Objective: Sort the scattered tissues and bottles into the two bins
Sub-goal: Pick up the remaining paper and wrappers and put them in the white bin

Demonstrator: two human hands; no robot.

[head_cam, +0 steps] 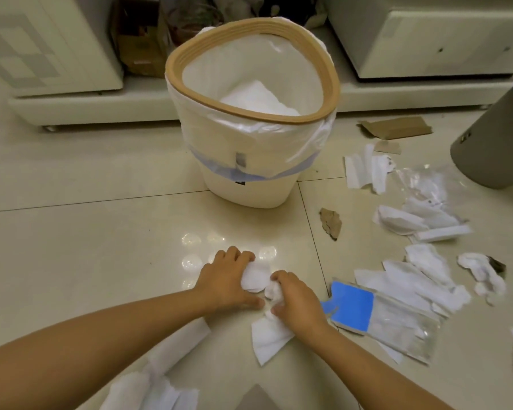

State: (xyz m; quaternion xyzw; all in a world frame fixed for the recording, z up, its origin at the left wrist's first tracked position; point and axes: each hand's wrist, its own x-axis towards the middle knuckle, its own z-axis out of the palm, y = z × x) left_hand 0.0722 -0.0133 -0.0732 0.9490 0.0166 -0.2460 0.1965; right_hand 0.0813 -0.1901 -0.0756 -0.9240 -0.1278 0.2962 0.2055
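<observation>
Scrunching white tissues point(256, 279) on the floor point(101, 247), left hand point(228, 281) and right hand point(296, 300) each have a curled grip around a wad, just in front of the white bin point(249, 161); grey bin point(492, 137) sits far right.

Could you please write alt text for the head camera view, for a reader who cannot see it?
Both hands, left hand and right hand, grip crumpled tissues on a tiled floor, before a lined white bin already holding tissue. More tissues and a blue packet lie scattered to the right.
</observation>
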